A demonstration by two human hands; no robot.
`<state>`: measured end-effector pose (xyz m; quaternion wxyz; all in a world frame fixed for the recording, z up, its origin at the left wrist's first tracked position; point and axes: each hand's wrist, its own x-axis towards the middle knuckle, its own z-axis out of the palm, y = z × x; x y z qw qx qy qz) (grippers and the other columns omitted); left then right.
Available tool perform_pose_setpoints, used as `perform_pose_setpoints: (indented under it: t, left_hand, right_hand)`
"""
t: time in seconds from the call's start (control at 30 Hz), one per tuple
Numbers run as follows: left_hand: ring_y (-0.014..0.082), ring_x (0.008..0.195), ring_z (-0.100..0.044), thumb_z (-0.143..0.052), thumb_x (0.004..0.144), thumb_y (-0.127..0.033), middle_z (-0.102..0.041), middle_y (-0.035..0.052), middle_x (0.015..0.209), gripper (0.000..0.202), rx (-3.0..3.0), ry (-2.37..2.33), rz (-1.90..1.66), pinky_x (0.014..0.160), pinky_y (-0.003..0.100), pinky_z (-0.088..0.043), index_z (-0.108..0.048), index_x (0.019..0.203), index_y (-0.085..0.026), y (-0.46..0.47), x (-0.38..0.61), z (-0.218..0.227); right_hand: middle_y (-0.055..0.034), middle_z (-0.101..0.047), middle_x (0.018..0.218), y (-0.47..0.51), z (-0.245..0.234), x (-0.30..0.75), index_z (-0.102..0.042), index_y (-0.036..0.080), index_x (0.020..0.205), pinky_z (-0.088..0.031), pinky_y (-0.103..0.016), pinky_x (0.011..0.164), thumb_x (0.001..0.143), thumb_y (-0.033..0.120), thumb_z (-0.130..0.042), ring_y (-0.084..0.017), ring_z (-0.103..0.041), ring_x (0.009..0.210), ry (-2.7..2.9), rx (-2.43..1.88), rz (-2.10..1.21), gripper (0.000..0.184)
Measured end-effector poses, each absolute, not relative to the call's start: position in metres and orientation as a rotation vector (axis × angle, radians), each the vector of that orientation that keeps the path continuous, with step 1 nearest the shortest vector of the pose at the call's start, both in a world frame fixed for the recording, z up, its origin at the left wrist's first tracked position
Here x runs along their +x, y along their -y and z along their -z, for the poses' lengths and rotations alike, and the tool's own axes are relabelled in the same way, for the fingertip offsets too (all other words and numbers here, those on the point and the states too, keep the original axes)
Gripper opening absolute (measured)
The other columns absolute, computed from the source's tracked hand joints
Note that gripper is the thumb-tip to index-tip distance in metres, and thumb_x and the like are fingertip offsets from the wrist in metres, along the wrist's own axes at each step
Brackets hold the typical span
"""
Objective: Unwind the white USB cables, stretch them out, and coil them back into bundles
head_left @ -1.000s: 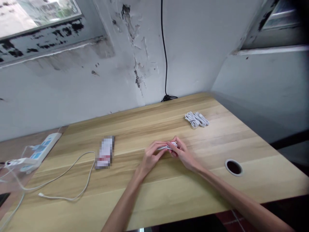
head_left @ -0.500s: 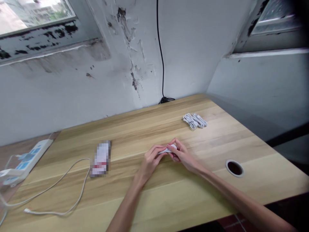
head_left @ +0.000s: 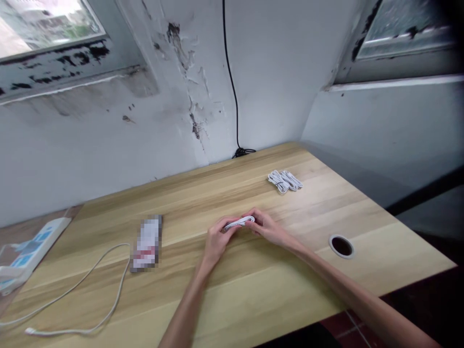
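Observation:
Over the middle of the wooden table (head_left: 253,290) both my hands hold one folded bundle of white cable (head_left: 239,222). My left hand (head_left: 215,239) pinches its left end with curled fingers. My right hand (head_left: 266,227) grips its right end, fingers closed round it. The bundle lies stretched out flat between the two hands, just above the tabletop. Two coiled and tied white cables (head_left: 284,180) lie side by side further back on the right, apart from my hands.
A loose white cable (head_left: 87,295) snakes across the left of the table toward a white power strip (head_left: 25,251) at the left edge. A flat small package (head_left: 147,241) lies left of my hands. A round cable hole (head_left: 340,246) sits at right. A black cord (head_left: 232,87) hangs down the wall.
The bundle between my hands has been drawn out longer and flatter. My view has turned slightly to the right, so everything on the table sits further left in the picture.

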<state>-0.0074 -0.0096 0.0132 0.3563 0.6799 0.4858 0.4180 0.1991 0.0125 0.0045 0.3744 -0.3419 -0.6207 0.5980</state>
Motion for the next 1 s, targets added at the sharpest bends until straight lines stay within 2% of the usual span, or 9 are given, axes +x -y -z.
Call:
perform_pose_setpoints:
  t: [0.2,0.33,0.5,0.7,0.8,0.9,1.0]
  left_hand:
    - [0.0207,0.091,-0.067,-0.073,0.082,-0.039,-0.074,0.0068,0.103,0.027,1.516,-1.244,-1.022,0.08,0.029,-0.052,-0.075,0.102,-0.02,0.006,-0.007,-0.015]
    - [0.0174,0.076,-0.065,-0.077,0.078,-0.039,-0.075,0.0062,0.096,0.031,1.381,-1.24,-0.973,0.071,0.027,-0.051,-0.074,0.101,-0.018,0.006,-0.005,-0.015]
    - [0.0178,0.08,-0.066,-0.077,0.078,-0.037,-0.074,0.0066,0.1,0.033,1.343,-1.241,-0.958,0.075,0.028,-0.053,-0.073,0.105,-0.018,0.009,0.001,-0.021]
    - [0.018,0.08,-0.068,-0.069,0.086,-0.037,-0.074,0.0078,0.102,0.027,1.321,-1.167,-0.975,0.077,0.029,-0.054,-0.074,0.106,-0.019,0.01,0.002,-0.021]
    - [0.0196,0.088,-0.069,-0.068,0.087,-0.036,-0.074,0.0079,0.105,0.025,1.336,-1.161,-0.975,0.081,0.03,-0.053,-0.074,0.105,-0.02,0.009,0.002,-0.021]
    - [0.0206,0.096,-0.067,-0.07,0.086,-0.034,-0.074,0.008,0.107,0.022,1.365,-1.164,-0.979,0.086,0.029,-0.052,-0.075,0.102,-0.02,0.009,0.002,-0.021]
    - [0.0191,0.094,-0.067,-0.072,0.084,-0.033,-0.073,0.0073,0.104,0.022,1.402,-1.166,-0.973,0.084,0.028,-0.051,-0.074,0.101,-0.02,0.008,0.001,-0.02]
  right_hand:
    - [-0.0055,-0.06,0.095,-0.008,-0.002,0.197,-0.055,0.02,0.108,-0.044,-0.03,0.073,0.098,0.044,-0.052,-0.018,-0.055,0.082,1.727,-0.877,-1.267,0.026]
    - [-0.0044,-0.061,0.091,-0.005,-0.004,0.198,-0.051,0.02,0.106,-0.045,-0.03,0.073,0.1,0.041,-0.047,-0.018,-0.056,0.08,1.736,-0.866,-1.333,0.022]
    - [-0.0074,-0.065,0.101,-0.004,-0.009,0.198,-0.05,0.021,0.1,-0.045,-0.032,0.082,0.102,0.037,-0.045,-0.02,-0.061,0.094,1.723,-0.87,-1.322,0.017]
    - [-0.0071,-0.068,0.094,-0.005,-0.014,0.197,-0.049,0.021,0.095,-0.046,-0.033,0.078,0.102,0.038,-0.045,-0.02,-0.064,0.088,1.673,-0.868,-1.319,0.019]
    - [-0.0065,-0.068,0.092,-0.004,-0.014,0.196,-0.05,0.021,0.092,-0.045,-0.032,0.076,0.101,0.038,-0.046,-0.02,-0.064,0.086,1.629,-0.875,-1.332,0.019]
    - [-0.004,-0.065,0.085,-0.004,-0.012,0.194,-0.05,0.02,0.088,-0.042,-0.029,0.068,0.099,0.039,-0.049,-0.017,-0.059,0.077,1.585,-0.919,-1.328,0.022]
    - [-0.0014,-0.06,0.08,-0.005,-0.008,0.191,-0.05,0.02,0.086,-0.039,-0.027,0.063,0.098,0.04,-0.051,-0.015,-0.054,0.071,1.522,-0.924,-1.364,0.024]
